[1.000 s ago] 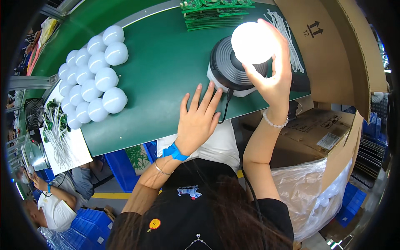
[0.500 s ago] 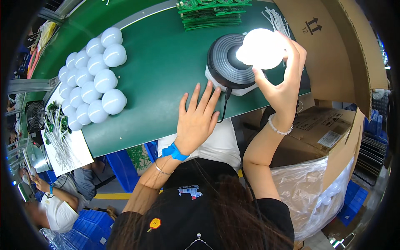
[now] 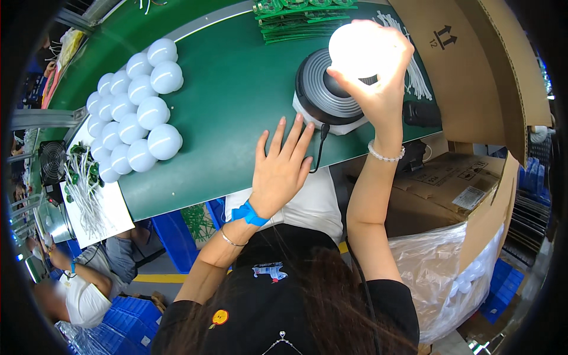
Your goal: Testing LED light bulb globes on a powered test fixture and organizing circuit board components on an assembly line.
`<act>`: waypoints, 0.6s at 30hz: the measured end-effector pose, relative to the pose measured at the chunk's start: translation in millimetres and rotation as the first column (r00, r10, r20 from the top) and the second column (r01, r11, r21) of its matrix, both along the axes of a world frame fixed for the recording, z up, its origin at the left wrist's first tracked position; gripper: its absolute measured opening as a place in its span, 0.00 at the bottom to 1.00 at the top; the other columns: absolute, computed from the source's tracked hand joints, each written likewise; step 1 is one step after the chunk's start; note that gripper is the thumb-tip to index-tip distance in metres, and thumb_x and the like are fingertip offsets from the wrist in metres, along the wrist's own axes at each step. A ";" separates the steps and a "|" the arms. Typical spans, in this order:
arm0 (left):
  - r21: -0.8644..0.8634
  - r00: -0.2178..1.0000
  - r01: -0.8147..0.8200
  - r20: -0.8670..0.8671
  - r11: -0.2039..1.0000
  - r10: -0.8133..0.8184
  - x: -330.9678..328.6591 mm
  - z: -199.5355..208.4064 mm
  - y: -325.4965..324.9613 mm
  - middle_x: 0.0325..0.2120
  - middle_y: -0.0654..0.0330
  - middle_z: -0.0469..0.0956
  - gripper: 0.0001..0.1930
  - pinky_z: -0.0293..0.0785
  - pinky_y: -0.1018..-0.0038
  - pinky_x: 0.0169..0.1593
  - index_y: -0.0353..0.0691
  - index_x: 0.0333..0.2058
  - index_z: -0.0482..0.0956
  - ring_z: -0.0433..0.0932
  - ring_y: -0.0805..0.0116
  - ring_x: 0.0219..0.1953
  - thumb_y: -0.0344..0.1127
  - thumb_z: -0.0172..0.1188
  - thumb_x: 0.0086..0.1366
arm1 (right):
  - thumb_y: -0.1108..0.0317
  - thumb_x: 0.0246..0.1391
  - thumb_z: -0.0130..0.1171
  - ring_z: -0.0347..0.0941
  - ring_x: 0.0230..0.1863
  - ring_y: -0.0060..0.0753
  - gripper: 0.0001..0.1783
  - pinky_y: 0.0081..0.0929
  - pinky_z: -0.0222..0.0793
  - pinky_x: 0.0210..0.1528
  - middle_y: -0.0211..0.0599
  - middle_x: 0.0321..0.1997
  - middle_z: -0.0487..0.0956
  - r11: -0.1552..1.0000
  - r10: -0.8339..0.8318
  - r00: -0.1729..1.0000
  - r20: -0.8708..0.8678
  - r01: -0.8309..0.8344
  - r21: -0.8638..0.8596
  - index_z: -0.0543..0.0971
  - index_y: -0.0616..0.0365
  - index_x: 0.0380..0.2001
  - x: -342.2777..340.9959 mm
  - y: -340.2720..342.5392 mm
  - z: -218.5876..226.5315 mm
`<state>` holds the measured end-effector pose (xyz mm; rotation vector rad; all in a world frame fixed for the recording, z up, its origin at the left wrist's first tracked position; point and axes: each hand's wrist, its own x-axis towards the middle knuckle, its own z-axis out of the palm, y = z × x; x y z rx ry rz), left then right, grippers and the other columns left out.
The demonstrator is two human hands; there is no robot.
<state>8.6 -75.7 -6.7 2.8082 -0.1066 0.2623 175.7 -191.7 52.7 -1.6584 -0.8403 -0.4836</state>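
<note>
A brightly lit round light bulb is in my right hand, with the thumb on its near side and the fingers round its right side. It is above the far part of a round, ridged grey-and-black device on a white base; glare hides its lower end, so I cannot tell if they touch. My left hand, a blue band at its wrist, lies flat with fingers spread at the table's near edge. Its fingertips reach the device's white base, beside a black cable.
Several unlit white bulbs stand in rows on the green table at left. Stacked green circuit boards and white wires lie at the back. A cardboard box borders the right side. Another person sits at lower left.
My right hand has moved the lit bulb a little left and farther away, turning it. A black object at the table's right edge now shows. My left hand stays in place.
</note>
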 end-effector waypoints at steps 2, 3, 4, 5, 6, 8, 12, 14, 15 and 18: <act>-0.014 1.000 0.011 0.016 1.000 -0.010 -0.2 0.1 0.2 0.61 0.57 0.56 0.31 0.51 0.55 0.60 0.44 0.60 0.58 0.58 0.56 0.60 0.38 0.54 0.57 | 0.66 0.33 0.73 0.66 0.51 0.39 0.44 0.32 0.65 0.51 0.45 0.53 0.65 0.996 -0.064 0.998 0.006 0.064 -0.060 0.61 0.61 0.54 -2.8 -3.6 0.6; -0.018 1.000 0.016 -0.005 1.000 -0.016 -0.3 0.2 0.2 0.62 0.56 0.55 0.32 0.50 0.55 0.60 0.42 0.60 0.58 0.57 0.56 0.61 0.37 0.54 0.56 | 0.66 0.34 0.72 0.66 0.51 0.39 0.44 0.32 0.65 0.52 0.45 0.52 0.65 0.980 -0.138 0.990 0.002 0.136 -0.142 0.61 0.61 0.55 -5.6 -7.6 1.8; -0.015 1.000 0.019 0.010 1.000 -0.019 -0.2 0.3 0.3 0.62 0.56 0.55 0.32 0.50 0.55 0.60 0.42 0.60 0.58 0.57 0.56 0.61 0.37 0.54 0.56 | 0.66 0.35 0.72 0.66 0.51 0.40 0.44 0.33 0.64 0.52 0.46 0.52 0.65 0.970 -0.173 0.985 -0.012 0.168 -0.174 0.60 0.61 0.56 -10.2 -10.8 2.5; -0.016 1.000 0.018 0.008 1.000 -0.018 -0.1 0.3 0.2 0.62 0.56 0.55 0.32 0.49 0.55 0.60 0.42 0.60 0.58 0.57 0.55 0.61 0.37 0.54 0.56 | 0.66 0.36 0.71 0.66 0.51 0.41 0.44 0.34 0.64 0.52 0.46 0.52 0.65 0.953 -0.221 0.975 -0.025 0.211 -0.217 0.59 0.61 0.57 -14.9 -14.7 3.6; -0.022 1.000 0.015 -0.015 1.000 -0.015 0.0 0.3 0.1 0.62 0.56 0.55 0.32 0.49 0.55 0.60 0.42 0.60 0.58 0.57 0.55 0.61 0.37 0.54 0.56 | 0.68 0.37 0.68 0.63 0.53 0.44 0.42 0.35 0.62 0.53 0.47 0.51 0.63 0.957 -0.209 0.978 0.007 0.206 -0.205 0.60 0.61 0.57 -18.7 -17.0 4.0; -0.016 1.000 0.010 0.007 1.000 -0.010 0.2 0.2 -0.2 0.61 0.57 0.56 0.31 0.51 0.55 0.60 0.44 0.60 0.58 0.57 0.56 0.60 0.38 0.54 0.57 | 0.70 0.36 0.67 0.61 0.54 0.45 0.42 0.35 0.61 0.54 0.47 0.51 0.63 0.935 -0.242 0.967 0.082 0.255 -0.245 0.60 0.61 0.56 -28.8 -22.9 5.3; -0.003 1.000 0.000 -0.005 1.000 0.000 -0.3 -0.1 -0.5 0.61 0.59 0.56 0.31 0.54 0.54 0.59 0.47 0.60 0.59 0.58 0.56 0.59 0.39 0.54 0.58 | 0.72 0.33 0.67 0.58 0.55 0.45 0.41 0.34 0.59 0.55 0.47 0.52 0.62 0.897 -0.288 0.942 0.172 0.328 -0.296 0.62 0.61 0.55 -40.9 -26.7 7.7; -0.012 1.000 0.001 0.012 1.000 -0.001 -0.5 -0.5 -0.3 0.61 0.59 0.56 0.31 0.54 0.54 0.58 0.47 0.60 0.59 0.59 0.56 0.59 0.39 0.54 0.58 | 0.72 0.32 0.68 0.59 0.56 0.42 0.41 0.32 0.58 0.55 0.46 0.53 0.63 0.889 -0.296 0.935 0.198 0.345 -0.300 0.63 0.61 0.55 -42.2 -25.6 8.9; 0.001 1.000 -0.001 0.000 1.000 0.001 -0.3 -0.6 -0.3 0.61 0.59 0.56 0.31 0.54 0.54 0.58 0.47 0.60 0.59 0.59 0.56 0.59 0.39 0.54 0.57 | 0.71 0.31 0.70 0.59 0.55 0.41 0.42 0.32 0.59 0.54 0.45 0.52 0.64 0.885 -0.287 0.934 0.212 0.343 -0.315 0.64 0.61 0.54 -40.5 -24.4 9.7; 0.004 1.000 -0.003 0.002 1.000 0.003 -0.1 -0.8 -0.2 0.61 0.59 0.56 0.31 0.54 0.54 0.58 0.47 0.60 0.59 0.59 0.56 0.59 0.39 0.54 0.57 | 0.69 0.28 0.73 0.60 0.53 0.40 0.42 0.31 0.61 0.51 0.43 0.50 0.66 0.906 -0.256 0.938 0.235 0.318 -0.280 0.66 0.61 0.51 -31.5 -16.3 9.0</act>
